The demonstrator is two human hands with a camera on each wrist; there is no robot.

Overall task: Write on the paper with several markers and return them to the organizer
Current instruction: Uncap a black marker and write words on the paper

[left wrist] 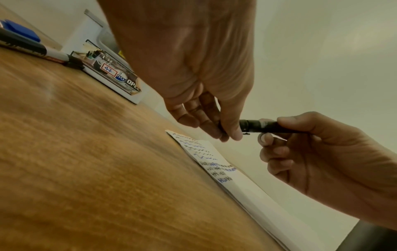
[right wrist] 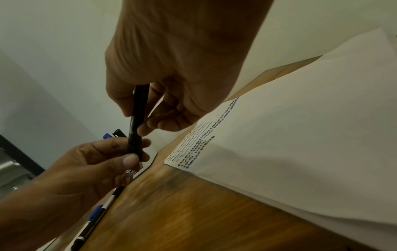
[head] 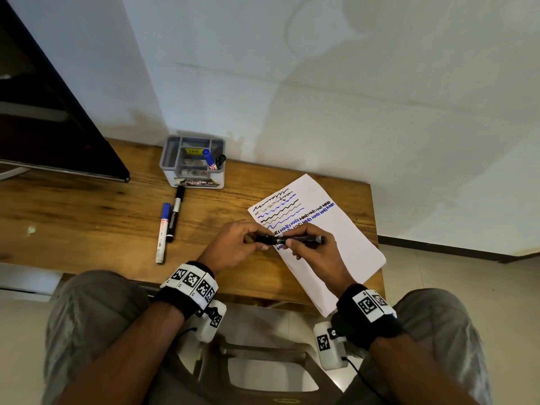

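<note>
**Both hands are working a black marker above the paper**

The black marker (head: 287,240) is lying level in the air just over the paper (head: 347,229), caught at both ends. The right hand (head: 314,248) is curling thumb and fingers round the barrel, while the left hand (head: 238,244) is pinching the other end, where the cap seems to sit; whether the cap is coming off or going on cannot be told. The paper, already carrying wavy lines and rows of black and blue words, is resting at an angle on the wooden bench (head: 87,217), its near corner hanging past the edge.

To the left, a blue-capped marker (head: 162,232) and a black-capped marker (head: 174,213) are lying side by side on the bench, just in front of the grey organizer (head: 169,159), which is holding two more markers upright.

The likely trouble is a sudden release: if the cap gives way with a jerk, a bare tip could be streaking the fingers or the sheet. The overhanging paper could also be sliding under a writing hand, since nothing is pinning it.
</note>
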